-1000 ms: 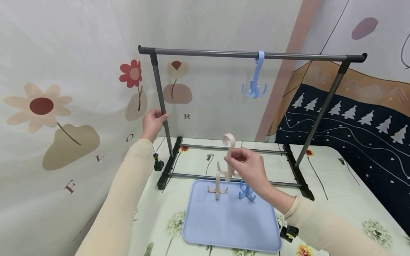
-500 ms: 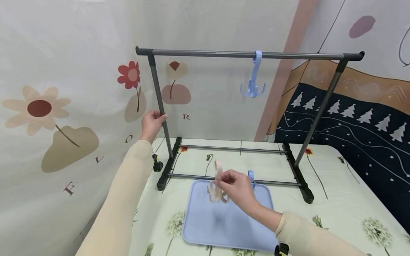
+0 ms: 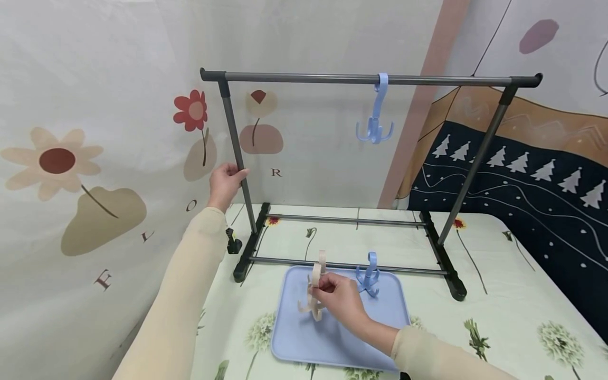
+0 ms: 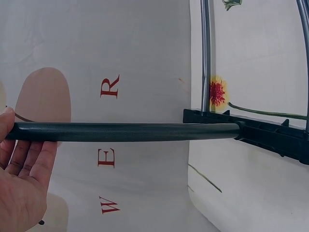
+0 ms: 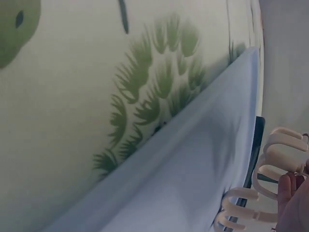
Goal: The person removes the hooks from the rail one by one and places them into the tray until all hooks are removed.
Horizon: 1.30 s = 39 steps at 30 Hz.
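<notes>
My left hand (image 3: 225, 186) grips the left post (image 3: 231, 121) of a dark clothes rack; in the left wrist view, thumb and fingers lie on opposite sides of the post (image 4: 125, 132). Low above a light blue tray (image 3: 292, 340), my right hand (image 3: 343, 300) pinches a beige multi-prong hook (image 3: 315, 275), its prongs down. Another beige hook (image 3: 322, 257) stands just behind, partly hidden by the held one. Both appear in the right wrist view, the held hook (image 5: 280, 155) above the other hook (image 5: 239, 211). Farther right on the tray is a blue hook (image 3: 368, 279).
A second blue hook (image 3: 376, 119) hangs from the rack's top bar (image 3: 294, 78), right of its middle. The rack's lower rail (image 3: 285, 260) runs along the tray's far edge. Flower-patterned cloth (image 3: 513, 295) covers the table, and a printed curtain (image 3: 119, 63) hangs behind.
My right hand has lowered the beige hook from above the tray's far edge, moving left and toward me. The blue hook on the tray now shows again. My left hand stays on the post.
</notes>
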Motion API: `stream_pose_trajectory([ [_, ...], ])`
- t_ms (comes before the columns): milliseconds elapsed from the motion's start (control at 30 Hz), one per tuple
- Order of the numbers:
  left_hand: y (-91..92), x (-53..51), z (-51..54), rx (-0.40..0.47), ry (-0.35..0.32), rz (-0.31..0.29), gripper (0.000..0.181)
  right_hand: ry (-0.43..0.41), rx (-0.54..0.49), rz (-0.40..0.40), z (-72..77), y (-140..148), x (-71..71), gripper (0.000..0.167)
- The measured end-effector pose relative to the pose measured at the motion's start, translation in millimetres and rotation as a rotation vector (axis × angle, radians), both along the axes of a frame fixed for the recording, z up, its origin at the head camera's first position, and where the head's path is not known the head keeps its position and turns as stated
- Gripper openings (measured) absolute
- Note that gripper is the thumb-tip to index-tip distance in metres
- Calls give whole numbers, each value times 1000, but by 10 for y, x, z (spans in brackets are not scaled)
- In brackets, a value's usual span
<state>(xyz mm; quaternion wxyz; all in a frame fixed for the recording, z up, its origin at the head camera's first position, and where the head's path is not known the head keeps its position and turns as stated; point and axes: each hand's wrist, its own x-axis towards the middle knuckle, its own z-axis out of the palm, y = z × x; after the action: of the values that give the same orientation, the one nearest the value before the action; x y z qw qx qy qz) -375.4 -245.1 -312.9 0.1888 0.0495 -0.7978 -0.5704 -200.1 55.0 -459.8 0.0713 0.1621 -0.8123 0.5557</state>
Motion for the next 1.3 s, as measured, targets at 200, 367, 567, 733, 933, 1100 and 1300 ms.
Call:
stream_pose_trajectory([
  [200,6,11,3,7,1,0,31,52,33,36,-109,-28,-37,16],
  [367,12,27,11,-6,-4,8,30,93,61,68,-174,-35,-68,16],
  [567,19,19,10,-2,3,15,28,79,86,73,-241,-41,-83,17],
  [733,18,19,-2,2,12,5,30,75,85,73,-284,-57,-86,16],
  [933,18,29,-8,0,16,8,28,57,81,100,-280,-66,-59,14],
  [1100,14,25,-10,0,14,7,27,33,77,109,-247,-60,-35,13],
  [1300,18,28,1,7,8,3,27,41,92,114,-177,-28,-4,19],
])
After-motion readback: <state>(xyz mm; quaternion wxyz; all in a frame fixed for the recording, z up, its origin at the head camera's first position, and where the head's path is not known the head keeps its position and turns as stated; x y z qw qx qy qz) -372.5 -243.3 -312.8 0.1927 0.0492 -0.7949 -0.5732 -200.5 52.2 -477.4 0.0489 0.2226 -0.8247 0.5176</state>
